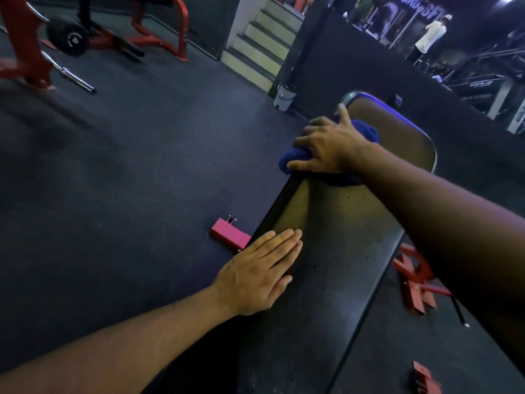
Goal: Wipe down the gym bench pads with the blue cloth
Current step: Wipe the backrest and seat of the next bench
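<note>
A long black bench pad (335, 251) runs from the bottom middle up to the right, with a second pad (397, 132) beyond it. A bunched blue cloth (366, 132) lies where the two pads meet. My right hand (329, 143) presses down on the cloth with its fingers spread, the fingertips reaching over the pad's left edge. Near the closer end, my left hand (261, 271) rests flat on the pad's left edge with straight fingers and holds nothing.
The bench's red frame feet (230, 233) (414, 282) stick out on both sides on the dark rubber floor. A red rack with a barbell (71, 75) stands far left. A small bin (285, 95) sits by the stairs (261, 44). A person (429, 35) stands far back right.
</note>
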`<action>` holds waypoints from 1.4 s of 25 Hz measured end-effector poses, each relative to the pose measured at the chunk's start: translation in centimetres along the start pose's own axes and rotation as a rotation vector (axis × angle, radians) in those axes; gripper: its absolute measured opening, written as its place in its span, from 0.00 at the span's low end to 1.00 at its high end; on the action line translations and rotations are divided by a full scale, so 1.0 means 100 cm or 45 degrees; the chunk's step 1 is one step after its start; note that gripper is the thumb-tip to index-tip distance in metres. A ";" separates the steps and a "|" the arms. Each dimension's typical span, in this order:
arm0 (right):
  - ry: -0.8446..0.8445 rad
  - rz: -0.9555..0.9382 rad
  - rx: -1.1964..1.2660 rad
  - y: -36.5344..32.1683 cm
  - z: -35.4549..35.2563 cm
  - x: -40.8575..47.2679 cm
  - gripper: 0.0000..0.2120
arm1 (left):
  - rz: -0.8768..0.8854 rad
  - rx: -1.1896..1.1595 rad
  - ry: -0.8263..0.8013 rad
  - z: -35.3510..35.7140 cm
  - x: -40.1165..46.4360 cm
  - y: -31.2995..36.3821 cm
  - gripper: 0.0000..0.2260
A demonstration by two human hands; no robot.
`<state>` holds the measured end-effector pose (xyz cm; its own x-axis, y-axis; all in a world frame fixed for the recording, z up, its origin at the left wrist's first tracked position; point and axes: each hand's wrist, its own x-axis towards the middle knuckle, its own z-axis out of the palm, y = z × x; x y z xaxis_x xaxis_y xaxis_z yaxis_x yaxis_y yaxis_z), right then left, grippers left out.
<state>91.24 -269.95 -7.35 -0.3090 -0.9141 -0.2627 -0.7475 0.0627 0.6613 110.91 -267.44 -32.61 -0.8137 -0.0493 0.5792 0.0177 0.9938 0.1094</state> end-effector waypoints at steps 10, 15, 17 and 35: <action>0.035 -0.306 0.019 -0.083 0.018 -0.011 0.27 | -0.005 -0.077 -0.013 0.001 -0.001 -0.001 0.29; 0.104 -0.022 0.035 0.004 0.000 -0.002 0.27 | 0.002 -0.042 0.006 0.002 -0.001 0.001 0.29; 0.137 0.076 0.082 0.006 0.007 -0.001 0.27 | 0.006 -0.059 0.008 0.003 -0.002 0.000 0.28; 0.063 -0.067 0.011 -0.140 0.032 -0.027 0.27 | -0.115 0.112 -0.141 0.018 -0.152 0.078 0.33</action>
<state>100.66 -267.11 -18.11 -0.2396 -0.9350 -0.2615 -0.7673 0.0173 0.6411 122.37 -258.73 -41.95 -0.8689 -0.1323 0.4770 -0.1055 0.9910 0.0827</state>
